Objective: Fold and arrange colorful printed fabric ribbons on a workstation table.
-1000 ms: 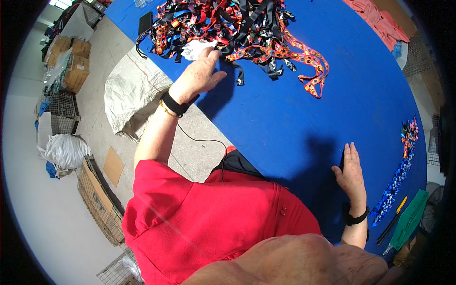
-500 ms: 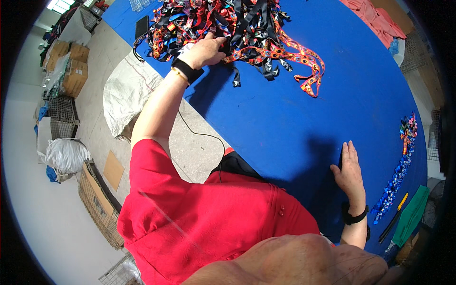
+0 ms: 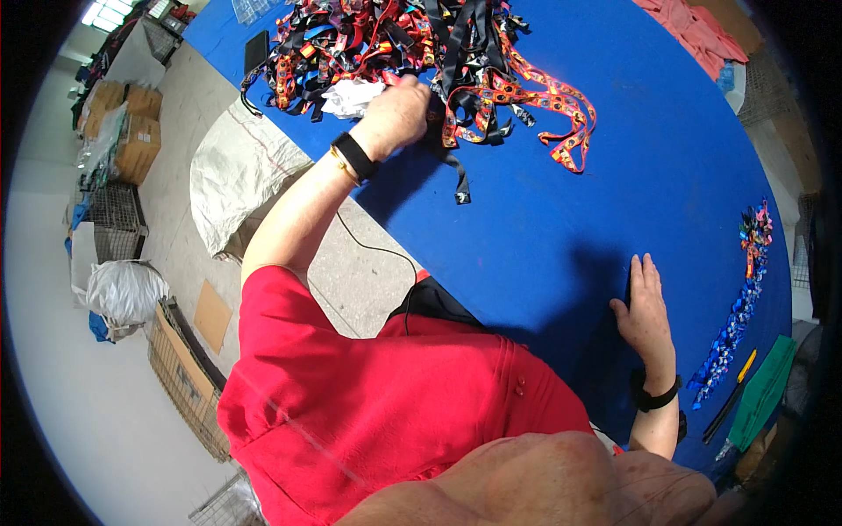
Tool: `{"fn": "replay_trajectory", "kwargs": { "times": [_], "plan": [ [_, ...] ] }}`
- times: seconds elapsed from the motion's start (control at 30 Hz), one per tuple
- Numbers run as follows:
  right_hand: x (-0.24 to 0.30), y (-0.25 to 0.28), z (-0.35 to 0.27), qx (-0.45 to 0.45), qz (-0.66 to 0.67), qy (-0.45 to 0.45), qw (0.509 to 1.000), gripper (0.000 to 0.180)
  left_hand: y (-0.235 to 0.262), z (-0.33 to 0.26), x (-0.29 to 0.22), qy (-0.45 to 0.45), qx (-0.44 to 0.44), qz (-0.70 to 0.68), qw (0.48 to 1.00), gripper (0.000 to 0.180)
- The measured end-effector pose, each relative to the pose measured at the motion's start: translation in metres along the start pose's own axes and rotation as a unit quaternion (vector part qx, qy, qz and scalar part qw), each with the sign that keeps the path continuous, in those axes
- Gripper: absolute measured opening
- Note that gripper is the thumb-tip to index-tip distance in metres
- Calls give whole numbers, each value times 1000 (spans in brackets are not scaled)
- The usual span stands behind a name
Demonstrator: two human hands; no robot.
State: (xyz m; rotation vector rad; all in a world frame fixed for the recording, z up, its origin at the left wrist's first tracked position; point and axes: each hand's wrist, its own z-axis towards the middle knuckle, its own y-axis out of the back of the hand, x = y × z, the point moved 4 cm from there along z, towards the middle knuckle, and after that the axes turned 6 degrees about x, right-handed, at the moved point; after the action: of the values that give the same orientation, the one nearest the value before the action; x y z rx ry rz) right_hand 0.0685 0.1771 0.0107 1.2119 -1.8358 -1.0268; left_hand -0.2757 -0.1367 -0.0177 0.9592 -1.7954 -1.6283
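At the far side of the blue-covered table (image 3: 526, 237) lies a tangled heap of lanyards (image 3: 351, 44), mostly black and red with printed bands. My left hand (image 3: 396, 118) is at the near edge of this heap, fingers curled in on a lanyard; the fingertips are partly hidden. Beside it sits a crumpled white piece (image 3: 353, 98), cloth or plastic. An orange patterned lanyard (image 3: 561, 98) loops out to the right, and a black strap end (image 3: 462, 188) trails toward me. My right hand (image 3: 647, 320) rests flat on the table with fingers stretched out, holding nothing.
A black phone (image 3: 256, 51) lies left of the heap. Along the right edge are a row of blue lanyards (image 3: 732, 329), a yellow-handled tool (image 3: 746, 364) and a green piece (image 3: 761, 394). Coral cloth (image 3: 693, 35) lies far right. A white sack (image 3: 232, 171) stands left of the table.
My left hand has drawn back slightly toward me, its fingers curling in. The black strap end has slid nearer and the orange lanyard has shifted. My right hand has stayed put.
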Motion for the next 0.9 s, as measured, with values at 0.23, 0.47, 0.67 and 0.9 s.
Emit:
{"fn": "replay_trajectory", "kwargs": {
  "times": [0.23,0.47,0.67,0.9],
  "plan": [
    [0,-2,0,-1,-1,0,1000,79,-5,26,27,-7,-54,-55,997,31],
    [0,-4,-2,-7,5,5,1000,79,-18,8,-35,-69,25,-92,993,28],
    [-1,-5,-1,-6,0,2,1000,78,-3,18,-12,-15,-10,9,1000,34],
    [-4,-8,-1,-21,-1,15,1000,78,9,51,50,58,-94,66,992,57]
  ]
}}
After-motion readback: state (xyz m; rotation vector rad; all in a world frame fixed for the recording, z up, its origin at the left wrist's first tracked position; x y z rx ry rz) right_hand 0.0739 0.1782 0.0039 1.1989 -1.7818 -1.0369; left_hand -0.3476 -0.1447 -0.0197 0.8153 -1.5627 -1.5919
